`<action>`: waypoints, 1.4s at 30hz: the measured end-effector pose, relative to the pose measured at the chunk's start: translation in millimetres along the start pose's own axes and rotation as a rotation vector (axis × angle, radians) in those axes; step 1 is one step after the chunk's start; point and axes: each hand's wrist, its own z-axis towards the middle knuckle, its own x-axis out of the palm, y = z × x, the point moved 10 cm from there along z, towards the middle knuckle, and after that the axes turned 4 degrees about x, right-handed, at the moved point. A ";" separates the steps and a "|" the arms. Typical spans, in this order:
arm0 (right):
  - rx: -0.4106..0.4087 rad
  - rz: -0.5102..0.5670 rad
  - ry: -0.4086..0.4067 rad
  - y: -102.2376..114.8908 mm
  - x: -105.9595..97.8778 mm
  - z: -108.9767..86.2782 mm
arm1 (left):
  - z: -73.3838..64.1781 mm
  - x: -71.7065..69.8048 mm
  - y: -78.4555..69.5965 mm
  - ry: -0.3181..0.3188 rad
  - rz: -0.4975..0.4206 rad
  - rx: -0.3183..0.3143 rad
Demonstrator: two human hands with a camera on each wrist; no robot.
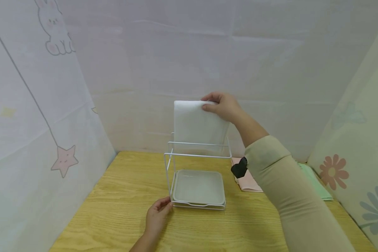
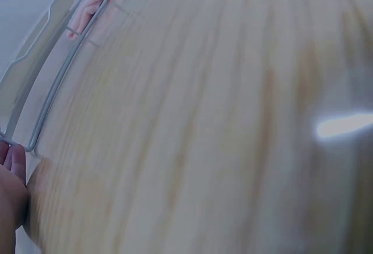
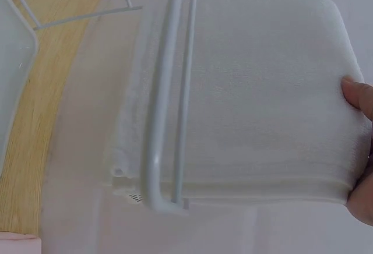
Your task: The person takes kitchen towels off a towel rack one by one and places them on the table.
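A white wire rack (image 1: 197, 155) stands on the table, with a pale shallow tray (image 1: 199, 187) in its base. At the rack's lower front left corner, my left hand (image 1: 157, 215) pinches the frame between thumb and fingers; the left wrist view shows the fingertips at that corner. My right hand (image 1: 224, 106) grips the upper edge of a folded white towel (image 1: 196, 122), thumb on the near face. The towel hangs upright, its lower part behind the rack's upper bars. In the right wrist view the folded layers (image 3: 250, 102) show behind two bars.
To the right of the rack lies a folded pink cloth (image 1: 250, 182), partly hidden by my right sleeve. A green cloth (image 1: 316, 183) lies farther right, by the side wall. Printed fabric walls border the wooden table (image 1: 119, 206) at the back and sides.
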 end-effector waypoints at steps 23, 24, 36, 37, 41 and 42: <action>-0.002 0.029 -0.098 29.6 -52.2 -12.3 | 0.9 4.2 4.9 0.025 -0.024 -0.035; 0.000 0.040 -0.099 30.2 -54.5 -13.5 | 1.1 4.3 5.7 0.024 -0.027 -0.037; 0.008 0.113 -0.109 31.6 -86.0 -34.2 | 2.8 6.4 9.5 0.029 -0.019 -0.040; 0.008 0.116 -0.110 31.0 -88.6 -35.9 | 2.8 6.5 9.6 0.029 -0.020 -0.041; 0.002 0.124 -0.117 27.2 -99.1 -43.3 | 2.9 6.7 8.2 0.027 -0.024 -0.028; 0.000 0.127 -0.121 26.0 -101.8 -45.1 | 3.0 6.4 7.7 0.025 -0.020 -0.024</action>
